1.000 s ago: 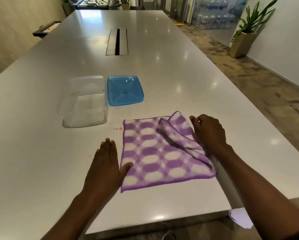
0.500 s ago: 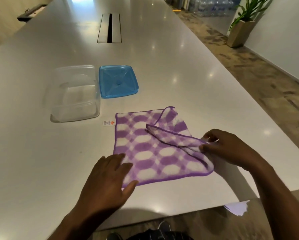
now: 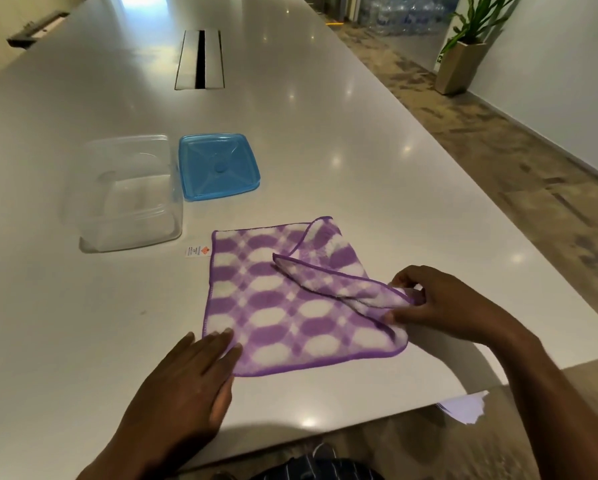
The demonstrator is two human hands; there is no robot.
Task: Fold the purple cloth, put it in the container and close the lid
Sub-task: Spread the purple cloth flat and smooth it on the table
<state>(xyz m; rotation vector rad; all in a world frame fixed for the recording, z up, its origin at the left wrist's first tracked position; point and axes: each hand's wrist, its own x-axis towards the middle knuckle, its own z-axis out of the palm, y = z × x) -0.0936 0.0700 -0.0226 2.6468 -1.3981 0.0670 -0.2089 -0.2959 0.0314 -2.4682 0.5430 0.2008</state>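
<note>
A purple-and-white patterned cloth (image 3: 280,306) lies flat on the white table (image 3: 325,133) near its front edge, its far right corner flipped over toward the middle. My right hand (image 3: 432,303) pinches the cloth's right edge between thumb and fingers. My left hand (image 3: 186,379) rests flat on the table, fingers apart, with its fingertips on the cloth's near left corner. The clear plastic container (image 3: 128,199) stands open and empty to the far left of the cloth. Its blue lid (image 3: 218,166) lies flat on the table right beside it.
A small white tag (image 3: 197,251) sticks out from the cloth's far left corner. A slotted cable hatch (image 3: 200,60) sits in the middle of the table farther back. The table's right edge runs diagonally beside patterned floor, where a potted plant (image 3: 464,60) stands.
My right hand has slid from the far folded corner down the cloth's right edge and pinched it. My left hand shifted from beside the cloth onto its near left corner.
</note>
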